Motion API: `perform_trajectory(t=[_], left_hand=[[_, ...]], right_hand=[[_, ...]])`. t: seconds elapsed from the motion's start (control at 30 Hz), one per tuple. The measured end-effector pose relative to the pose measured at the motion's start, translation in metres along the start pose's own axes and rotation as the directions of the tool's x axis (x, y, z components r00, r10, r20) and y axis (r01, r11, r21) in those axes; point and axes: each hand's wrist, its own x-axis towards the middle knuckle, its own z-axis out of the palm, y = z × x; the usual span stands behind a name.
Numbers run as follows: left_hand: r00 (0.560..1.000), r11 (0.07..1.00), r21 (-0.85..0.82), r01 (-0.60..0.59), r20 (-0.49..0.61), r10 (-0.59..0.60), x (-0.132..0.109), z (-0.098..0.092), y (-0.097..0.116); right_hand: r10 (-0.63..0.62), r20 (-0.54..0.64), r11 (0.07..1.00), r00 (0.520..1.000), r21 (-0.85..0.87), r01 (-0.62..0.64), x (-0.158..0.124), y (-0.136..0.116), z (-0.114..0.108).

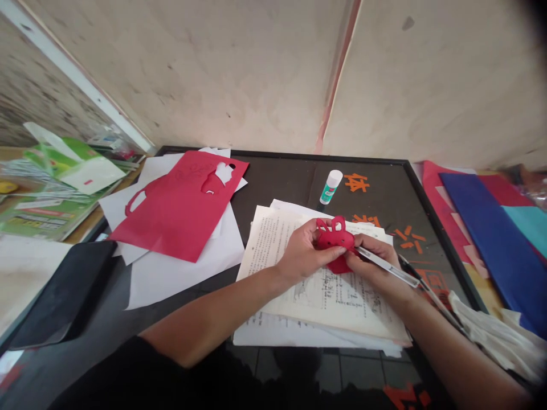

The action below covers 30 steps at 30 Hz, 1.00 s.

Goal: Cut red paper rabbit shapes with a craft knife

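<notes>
Above an open printed book (273, 239), my left hand (305, 250) pinches a small red paper cutout (335, 242) from its left side. The cutout has two looped ear shapes on top and small holes. My right hand (374, 259) is closed round a slim silver craft knife (388, 266), with its front end at the cutout's right edge. The knife tip is too small to make out. My right fingertips also touch the cutout's lower right edge.
A glue stick (330, 187) stands behind the book. Red paper with cut openings (183, 210) lies on white sheets (205, 279) at left, near a black case (64, 293). Coloured sheets (491, 228) and crumpled white material (499, 336) lie right. Orange characters (356, 183) mark the black table.
</notes>
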Motion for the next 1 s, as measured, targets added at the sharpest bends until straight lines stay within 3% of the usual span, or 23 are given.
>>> perform_trajectory(t=[0.3, 0.63, 1.0], left_hand=[[1.000, 0.996, -0.084, -0.003, -0.003, 0.002, 0.003, -0.003, 0.004], [0.999, 0.993, -0.122, 0.010, 0.048, -0.004, 0.002, -0.007, 0.005], [0.999, 0.999, 0.017, -0.050, -0.002, 0.050, 0.004, -0.009, -0.001]], right_hand=[[-0.043, 0.113, 0.999, 0.993, -0.012, 0.045, 0.002, 0.001, -0.009], [-0.010, -0.090, 1.000, 0.996, 0.012, 0.011, 0.008, 0.014, -0.011], [0.010, -0.002, 1.000, 1.000, -0.004, -0.010, 0.003, 0.006, -0.004]])
